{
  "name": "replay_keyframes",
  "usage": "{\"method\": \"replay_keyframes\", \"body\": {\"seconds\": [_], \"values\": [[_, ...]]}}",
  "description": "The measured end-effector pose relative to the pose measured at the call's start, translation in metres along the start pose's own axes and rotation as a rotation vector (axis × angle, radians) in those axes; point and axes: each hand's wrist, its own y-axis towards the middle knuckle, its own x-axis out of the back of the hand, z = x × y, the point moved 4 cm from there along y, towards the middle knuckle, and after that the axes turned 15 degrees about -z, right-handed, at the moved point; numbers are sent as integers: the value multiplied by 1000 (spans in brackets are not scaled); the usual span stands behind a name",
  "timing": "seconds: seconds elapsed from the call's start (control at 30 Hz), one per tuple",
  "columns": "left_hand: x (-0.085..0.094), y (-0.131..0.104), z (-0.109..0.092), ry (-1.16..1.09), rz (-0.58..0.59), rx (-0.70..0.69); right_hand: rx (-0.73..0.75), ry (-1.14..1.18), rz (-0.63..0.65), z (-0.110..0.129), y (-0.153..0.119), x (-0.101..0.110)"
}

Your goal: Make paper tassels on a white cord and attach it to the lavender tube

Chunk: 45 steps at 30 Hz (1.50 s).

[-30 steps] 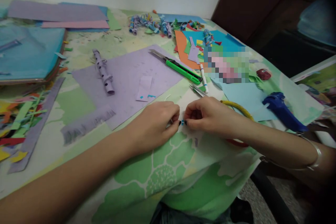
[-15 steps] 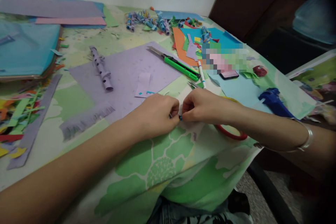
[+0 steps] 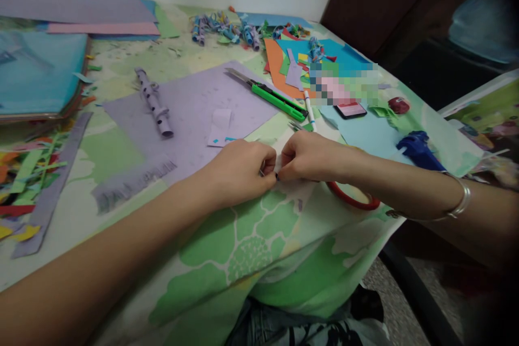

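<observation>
My left hand point(image 3: 247, 170) and my right hand point(image 3: 306, 157) are pinched closed, fingertips nearly meeting over the near part of the table. Between them shows a tiny dark bit, too small to name. Just beyond my hands lie a purple paper piece point(image 3: 221, 125) with blue marks, a green cutter point(image 3: 279, 101) with its blade out, and a white marker point(image 3: 310, 109). A rolled purple paper tube point(image 3: 154, 104) with dark dots rests on a purple sheet point(image 3: 190, 92). A red ring-shaped object point(image 3: 357, 201) is partly hidden under my right forearm.
At the left are a fringed purple strip point(image 3: 133, 181), colored paper scraps point(image 3: 30, 178) and a blue folder point(image 3: 36, 78). Small paper rolls point(image 3: 225, 30) lie at the back. A phone point(image 3: 351, 110) and a dark blue object point(image 3: 419, 148) are at the right.
The whole view has shifted slightly, so the things on the table appear a little higher and further left. Both hands keep their pinched pose, and the tiny bit between them shows less.
</observation>
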Motion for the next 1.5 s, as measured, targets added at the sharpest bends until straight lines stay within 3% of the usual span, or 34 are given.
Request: {"method": "replay_keyframes", "body": {"seconds": [0.17,0.47,0.67,1.03,1.13,1.27,1.37,1.5], "values": [[0,1,-1,1,4,-15,-26,171,109,-9,4,-5],[1,0,1,-20,-39,-18,-95,344,126,-19,4,-8],[3,-2,8,-133,-132,-51,-109,359,159,-26,2,-7],[0,-11,18,-312,-143,-234,-69,346,156,-25,0,-6],[1,-14,17,-249,-164,-377,-56,358,145,-23,-1,-6],[1,-20,12,-2,-187,-581,-78,352,121,-23,-1,-6],[1,-22,8,161,-166,-653,-88,350,120,-22,-1,-6],[2,-22,2,189,-125,-674,-95,378,120,-21,-1,-7]]}}
